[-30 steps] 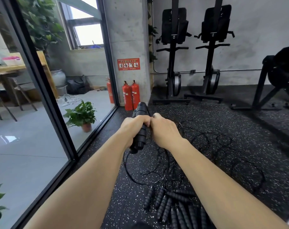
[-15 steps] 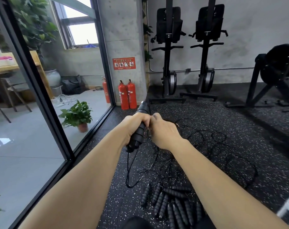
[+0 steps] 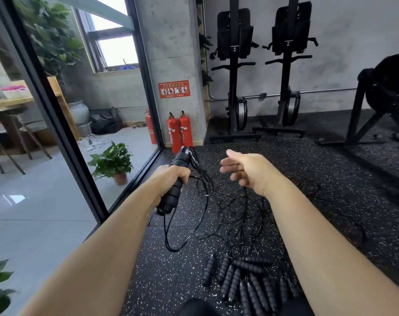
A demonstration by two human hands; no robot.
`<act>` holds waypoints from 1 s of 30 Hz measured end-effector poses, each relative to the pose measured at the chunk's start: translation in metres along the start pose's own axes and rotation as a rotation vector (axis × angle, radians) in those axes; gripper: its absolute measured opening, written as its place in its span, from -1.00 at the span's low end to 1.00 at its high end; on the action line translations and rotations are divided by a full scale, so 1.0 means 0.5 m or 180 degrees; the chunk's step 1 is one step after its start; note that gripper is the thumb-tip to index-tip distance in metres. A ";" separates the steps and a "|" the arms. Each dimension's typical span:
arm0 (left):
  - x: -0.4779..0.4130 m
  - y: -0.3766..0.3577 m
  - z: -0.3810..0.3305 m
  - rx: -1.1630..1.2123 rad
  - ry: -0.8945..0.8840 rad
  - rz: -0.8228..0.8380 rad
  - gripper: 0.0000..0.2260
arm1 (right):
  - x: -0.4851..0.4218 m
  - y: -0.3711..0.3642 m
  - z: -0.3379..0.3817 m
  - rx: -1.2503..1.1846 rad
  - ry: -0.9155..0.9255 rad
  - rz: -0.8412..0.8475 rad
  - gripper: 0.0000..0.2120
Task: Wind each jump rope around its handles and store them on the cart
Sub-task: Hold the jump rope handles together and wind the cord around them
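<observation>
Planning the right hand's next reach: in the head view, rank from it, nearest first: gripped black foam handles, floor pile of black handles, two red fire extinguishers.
1. Gripped black foam handles, in the left hand, beside the right hand.
2. Floor pile of black handles, below.
3. Two red fire extinguishers, far ahead by the concrete pillar.
</observation>
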State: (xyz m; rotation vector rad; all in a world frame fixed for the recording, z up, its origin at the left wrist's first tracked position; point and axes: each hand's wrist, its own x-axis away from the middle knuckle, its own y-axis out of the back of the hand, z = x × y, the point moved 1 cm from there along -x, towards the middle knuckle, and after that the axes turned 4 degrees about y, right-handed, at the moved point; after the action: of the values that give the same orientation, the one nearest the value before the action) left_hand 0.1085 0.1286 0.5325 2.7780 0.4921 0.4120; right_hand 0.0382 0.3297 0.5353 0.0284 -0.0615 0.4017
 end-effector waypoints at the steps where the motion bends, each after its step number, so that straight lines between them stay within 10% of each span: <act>1: 0.001 -0.001 0.000 -0.0094 -0.0049 0.0004 -0.77 | 0.004 -0.014 0.003 0.0166 -0.0020 0.0212 -0.58; 7: -0.004 -0.024 0.002 -0.0796 -0.0426 -0.0139 -0.81 | 0.007 -0.090 0.017 0.0705 -0.0070 0.0647 -0.65; 13: -0.015 -0.001 0.036 -0.0831 -0.0109 -0.0370 -0.75 | -0.018 -0.034 0.008 -0.2870 -0.0104 -0.0045 -0.82; 21: -0.025 0.000 0.040 -0.0772 -0.0023 -0.0678 -0.72 | -0.031 -0.011 -0.010 -0.3245 0.0548 -0.0533 -0.80; 24: -0.026 0.005 0.044 -0.0452 0.0091 -0.0615 -0.75 | -0.038 -0.013 -0.001 -0.2757 0.0920 -0.0569 -0.73; 30: -0.027 0.053 0.083 0.0188 0.0485 -0.1038 -0.94 | -0.051 0.021 0.011 0.1470 0.1520 -0.0974 -0.57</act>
State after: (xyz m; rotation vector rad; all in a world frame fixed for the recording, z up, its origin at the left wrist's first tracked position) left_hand 0.1173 0.0900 0.5003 2.6639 0.9892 0.5400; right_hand 0.0101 0.3292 0.5390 0.3915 0.5031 0.1017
